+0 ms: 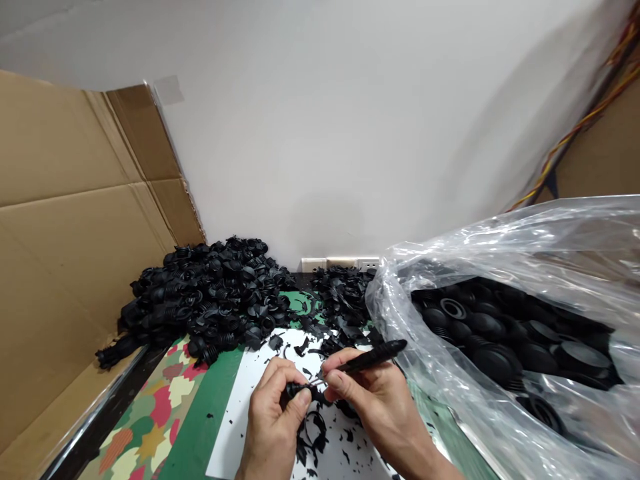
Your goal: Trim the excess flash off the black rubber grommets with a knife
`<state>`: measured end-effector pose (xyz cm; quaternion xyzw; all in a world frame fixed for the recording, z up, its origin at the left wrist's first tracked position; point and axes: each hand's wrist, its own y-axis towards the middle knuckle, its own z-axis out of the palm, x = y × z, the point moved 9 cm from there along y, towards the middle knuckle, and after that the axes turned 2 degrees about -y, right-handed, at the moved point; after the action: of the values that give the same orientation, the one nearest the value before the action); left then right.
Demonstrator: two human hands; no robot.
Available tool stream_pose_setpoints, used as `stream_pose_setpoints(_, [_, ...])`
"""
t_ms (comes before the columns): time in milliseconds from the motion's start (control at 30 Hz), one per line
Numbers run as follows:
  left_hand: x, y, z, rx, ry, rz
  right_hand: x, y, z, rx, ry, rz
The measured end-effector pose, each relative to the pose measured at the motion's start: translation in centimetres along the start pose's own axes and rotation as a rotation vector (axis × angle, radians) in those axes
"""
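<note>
While pinching black part point(295, 389) in left hand point(274, 417) and pen-like tool point(373, 357) in right hand point(387, 400) above white sheet point(235, 420), facing pale wall point(350, 120) beyond it, with see-through bag point(443, 377) of black pieces point(493, 363) right of sheet.

Head-worn view faces forward and down; fingers point(276, 377) near, wall point(350, 127) beyond.

Left side: tall, creased brown cardboard panel point(70, 167).
Back: smooth white wall point(350, 120); pale rectangular socket strip point(341, 263) low down.
Upper right: twisted red-and-yellow cable point(565, 140), slanting.
</note>
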<state>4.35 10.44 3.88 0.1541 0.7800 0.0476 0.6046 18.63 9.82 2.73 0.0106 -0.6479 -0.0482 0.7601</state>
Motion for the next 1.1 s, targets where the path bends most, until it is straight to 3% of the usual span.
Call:
stream_pose_setpoints(300, [-0.1, 0.0, 0.2, 0.017, -0.008, 0.004, 0.5, -0.1, 0.4, 0.011, -0.074, -0.072])
stream_pose_setpoints(367, [0.0, 0.0, 0.3, 0.018, -0.017, -0.006, 1.6, -0.4, 0.6, 0.002, -0.158, -0.212])
stream_pose_setpoints(500, [0.1, 0.1, 0.7, 0.041, -0.08, -0.025, 5.1, -2.0, 0.9, -0.041, -0.493, -0.702])
stream_pose_setpoints(567, [0.1, 0.1, 0.7, 0.043, -0.122, -0.027, 5.8, -2.1, -0.3, -0.146, -0.589, -0.791])
stream_pose_setpoints(667, [0.6, 0.2, 0.6, 0.035, -0.166, -0.064, 5.1, -0.6, -3.2, -0.294, -0.523, -0.587])
stream_pose_setpoints(733, [1.0, 0.3, 0.5, 0.029, -0.194, -0.094, 3.4, 0.4, -4.0, -0.266, -0.396, -0.352])
stream_pose_setpoints(833, [1.6, 0.3, 0.5, 0.025, -0.254, -0.15, 1.1, 1.0, -3.1, -0.14, -0.158, -0.105])
stream_pose_setpoints(933, [2.1, 0.2, 0.7, 0.024, -0.312, -0.197, 0.3, 1.0, -1.8, -0.057, -0.004, -0.037])
stream_pose_setpoints(1100, [2.1, 0.2, 0.6, 0.008, -0.342, -0.206, -0.1, 0.8, -0.7, -0.004, 0.023, -0.009])
